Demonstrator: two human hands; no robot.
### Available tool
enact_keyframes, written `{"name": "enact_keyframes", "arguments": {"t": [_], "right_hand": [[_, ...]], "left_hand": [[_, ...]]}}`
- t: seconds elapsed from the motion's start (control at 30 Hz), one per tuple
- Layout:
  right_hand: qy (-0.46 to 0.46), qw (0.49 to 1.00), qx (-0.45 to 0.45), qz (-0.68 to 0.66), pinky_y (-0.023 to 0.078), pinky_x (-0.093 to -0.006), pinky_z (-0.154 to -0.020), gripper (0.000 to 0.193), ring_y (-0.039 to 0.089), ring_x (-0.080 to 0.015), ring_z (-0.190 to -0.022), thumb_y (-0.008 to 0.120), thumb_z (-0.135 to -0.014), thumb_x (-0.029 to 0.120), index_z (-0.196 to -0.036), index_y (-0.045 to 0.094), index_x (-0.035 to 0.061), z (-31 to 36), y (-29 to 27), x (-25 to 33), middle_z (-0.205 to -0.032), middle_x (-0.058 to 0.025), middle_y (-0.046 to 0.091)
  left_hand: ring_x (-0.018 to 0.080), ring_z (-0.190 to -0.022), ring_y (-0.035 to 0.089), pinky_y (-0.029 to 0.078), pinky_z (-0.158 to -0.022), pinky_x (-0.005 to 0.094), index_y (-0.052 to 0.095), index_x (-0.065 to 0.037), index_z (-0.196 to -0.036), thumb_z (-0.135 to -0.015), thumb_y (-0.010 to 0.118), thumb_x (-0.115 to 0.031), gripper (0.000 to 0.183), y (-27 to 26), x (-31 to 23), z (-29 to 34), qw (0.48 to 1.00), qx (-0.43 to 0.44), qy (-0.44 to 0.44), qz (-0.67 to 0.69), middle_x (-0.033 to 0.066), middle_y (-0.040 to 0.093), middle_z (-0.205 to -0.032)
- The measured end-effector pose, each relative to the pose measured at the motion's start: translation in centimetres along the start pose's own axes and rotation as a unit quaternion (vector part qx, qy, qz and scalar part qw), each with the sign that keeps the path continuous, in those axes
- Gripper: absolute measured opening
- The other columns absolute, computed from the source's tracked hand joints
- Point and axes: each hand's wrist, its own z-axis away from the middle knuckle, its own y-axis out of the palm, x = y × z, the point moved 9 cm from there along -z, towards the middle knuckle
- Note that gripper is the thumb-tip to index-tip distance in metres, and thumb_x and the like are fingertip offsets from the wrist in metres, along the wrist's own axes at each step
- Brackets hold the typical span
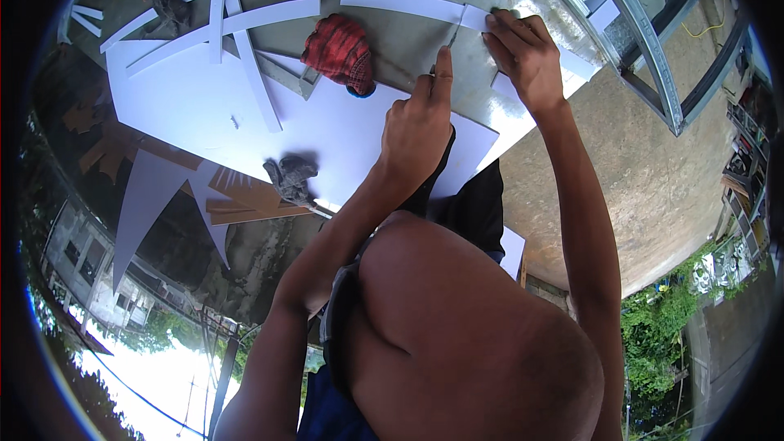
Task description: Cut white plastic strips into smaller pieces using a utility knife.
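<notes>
My left hand [415, 132] is closed around a slim knife [453, 37], its index finger stretched along the top. Most of the handle is hidden in the fingers. The blade's tip meets a white strip [400, 2] that lies across the grey metal surface. To the right of the blade, my right hand [527, 61] grips that strip's end, with thumb and fingertips pressed on it. Left of the knife sits a bunched red and black cloth [339, 53] with a blue edge at its bottom.
More white strips [269, 12] cross each other at the far left, over a large white sheet [188, 102]. Dark grey cloths lie near [291, 178] and far [167, 8]. A metal frame [653, 49] stands at the right. Pointed white pieces [151, 204] and brown boards [253, 196] are at the left.
</notes>
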Motion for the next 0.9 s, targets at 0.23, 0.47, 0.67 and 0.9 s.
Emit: {"name": "enact_keyframes", "arguments": {"t": [0.23, 0.47, 0.67, 0.9], "right_hand": [[0.017, 1.000, -0.004, -0.012, 0.055, -0.0327, -0.074, 0.027, 0.063, -0.0243, -0.082, 0.077, -0.076, 0.007, -0.102, 0.072, 0.0011, -0.3, -0.3, 0.0, -0.108, -0.0088, 0.071], [0.030, 0.999, -0.008, -0.034, 0.056, -0.0342, -0.081, 0.028, 0.067, -0.0270, -0.094, 0.078, -0.076, 0.009, -0.103, 0.073, 0.0026, -0.7, -0.6, 0.1, -0.106, -0.0112, 0.072], [0.037, 0.996, -0.034, -0.074, 0.057, -0.0360, -0.080, 0.024, 0.067, -0.0277, -0.092, 0.078, -0.076, 0.010, -0.098, 0.071, 0.0020, -2.5, 0.7, 1.8, -0.103, -0.0111, 0.071], [-0.011, 0.999, -0.028, -0.040, 0.055, -0.0389, -0.081, 0.026, 0.063, -0.0284, -0.097, 0.078, -0.074, 0.011, -0.097, 0.069, 0.0039, -3.8, 2.2, 3.5, -0.103, -0.0090, 0.068]], "left_hand": [[0.0321, -0.060, 0.064, 0.055, -0.051, 0.0383, 0.034, 0.003, -0.146, -0.073, 0.056, 0.011, 0.077, -1.0, 0.0, 2.3, 0.995, -0.058, 0.045, 0.065, 0.0184, 0.061, -0.088], [0.0378, -0.076, 0.067, 0.056, -0.064, 0.0434, 0.039, 0.002, -0.144, -0.072, 0.051, 0.020, 0.075, -3.7, 4.2, 1.9, 0.987, -0.128, 0.032, 0.089, 0.0221, 0.064, -0.097], [0.0391, -0.090, 0.068, 0.058, -0.072, 0.0438, 0.045, 0.001, -0.138, -0.083, 0.051, 0.016, 0.057, -5.5, 6.0, -0.8, 0.978, -0.177, 0.006, 0.109, 0.0251, 0.066, -0.105], [0.0288, -0.074, 0.069, 0.055, -0.066, 0.0394, 0.049, -0.007, -0.140, -0.091, 0.049, 0.008, 0.051, -5.7, 5.9, -1.9, 0.974, -0.201, 0.021, 0.099, 0.0171, 0.071, -0.094]]}}
